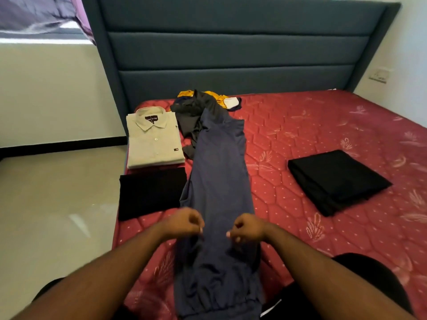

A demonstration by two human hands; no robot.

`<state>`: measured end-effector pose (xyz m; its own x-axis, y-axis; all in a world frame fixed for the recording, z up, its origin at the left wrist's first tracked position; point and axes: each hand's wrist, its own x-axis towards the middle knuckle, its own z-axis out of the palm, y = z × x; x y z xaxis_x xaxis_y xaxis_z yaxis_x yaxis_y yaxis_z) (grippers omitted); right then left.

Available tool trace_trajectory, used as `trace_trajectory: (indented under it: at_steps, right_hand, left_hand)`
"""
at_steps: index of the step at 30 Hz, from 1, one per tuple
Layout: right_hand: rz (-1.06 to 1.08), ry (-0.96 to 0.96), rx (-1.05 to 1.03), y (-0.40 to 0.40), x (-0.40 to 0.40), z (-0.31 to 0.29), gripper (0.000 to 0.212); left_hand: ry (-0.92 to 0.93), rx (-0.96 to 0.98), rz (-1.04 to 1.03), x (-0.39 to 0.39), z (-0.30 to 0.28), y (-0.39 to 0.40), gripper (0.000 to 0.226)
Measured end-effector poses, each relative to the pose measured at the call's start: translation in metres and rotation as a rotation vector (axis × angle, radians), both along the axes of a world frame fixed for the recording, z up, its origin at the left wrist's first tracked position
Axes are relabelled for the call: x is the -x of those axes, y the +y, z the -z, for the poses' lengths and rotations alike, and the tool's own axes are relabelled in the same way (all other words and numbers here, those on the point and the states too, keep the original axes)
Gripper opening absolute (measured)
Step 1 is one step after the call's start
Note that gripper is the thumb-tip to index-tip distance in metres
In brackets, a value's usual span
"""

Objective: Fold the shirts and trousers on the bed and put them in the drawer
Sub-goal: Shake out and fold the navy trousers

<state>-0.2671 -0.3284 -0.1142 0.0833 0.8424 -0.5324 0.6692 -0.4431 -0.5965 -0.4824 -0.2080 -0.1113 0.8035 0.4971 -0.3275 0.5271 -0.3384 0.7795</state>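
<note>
Long navy-blue fabric trousers (217, 181), laid lengthwise on the red quilted mattress (300, 139), pinched at both edges by left hand (182, 224) and right hand (248, 228), apparently to fold them over.

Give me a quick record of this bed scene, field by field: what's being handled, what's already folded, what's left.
in hand: navy trousers, laid lengthwise on the red mattress
left hand: grip pinching the trousers' left edge
right hand: grip pinching the right edge
folded: beige shirt; black garment in front of it; black garment to the right
unfolded: dark and yellow pile near the headboard
drawer: not in view
</note>
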Motion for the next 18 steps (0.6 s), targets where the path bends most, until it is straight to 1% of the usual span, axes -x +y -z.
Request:
trace_trajectory:
  at_steps: [2, 3, 5, 7, 9, 11, 12, 14, 15, 16, 17, 18]
  right_hand:
    - [0.124, -0.026, -0.11, 0.021, -0.016, 0.003, 0.037]
    - [0.184, -0.023, -0.133, 0.031, -0.022, 0.003, 0.037]
    - [0.298, -0.006, -0.18, 0.056, -0.038, 0.005, 0.038]
    - [0.424, -0.011, -0.235, 0.09, -0.06, 0.013, 0.039]
    - [0.549, -0.01, -0.286, 0.113, -0.072, 0.015, 0.041]
    - [0.709, 0.022, -0.323, 0.141, -0.089, 0.022, 0.039]
    - [0.795, 0.051, -0.33, 0.153, -0.097, 0.027, 0.035]
    - [0.941, 0.074, -0.377, 0.176, -0.107, 0.039, 0.019]
    - [0.975, 0.049, -0.398, 0.185, -0.113, 0.048, 0.009]
    - [0.979, 0.023, -0.399, 0.191, -0.119, 0.059, 0.006]
    - [0.97, 0.004, -0.371, 0.193, -0.121, 0.065, 0.014]
    - [0.964, -0.006, -0.345, 0.194, -0.125, 0.07, 0.014]
  left_hand:
    - [-0.104, -0.082, -0.324, -0.02, -0.005, 0.028, 0.021]
    - [-0.122, -0.088, -0.452, -0.03, -0.007, 0.041, 0.025]
    - [-0.107, -0.091, -0.627, -0.051, -0.004, 0.069, 0.023]
    - [-0.092, -0.072, -0.743, -0.072, 0.003, 0.104, 0.016]
    - [-0.09, -0.036, -0.798, -0.087, 0.01, 0.124, 0.013]
    - [-0.069, -0.002, -0.805, -0.11, 0.023, 0.146, 0.015]
    - [-0.046, 0.007, -0.819, -0.118, 0.029, 0.153, 0.016]
    - [0.007, 0.027, -0.859, -0.135, 0.043, 0.166, 0.019]
    - [0.037, 0.027, -0.862, -0.142, 0.049, 0.169, 0.021]
    - [0.066, 0.013, -0.85, -0.148, 0.055, 0.171, 0.026]
    - [0.088, -0.006, -0.831, -0.152, 0.061, 0.172, 0.035]
    - [0.092, -0.026, -0.824, -0.156, 0.066, 0.173, 0.043]
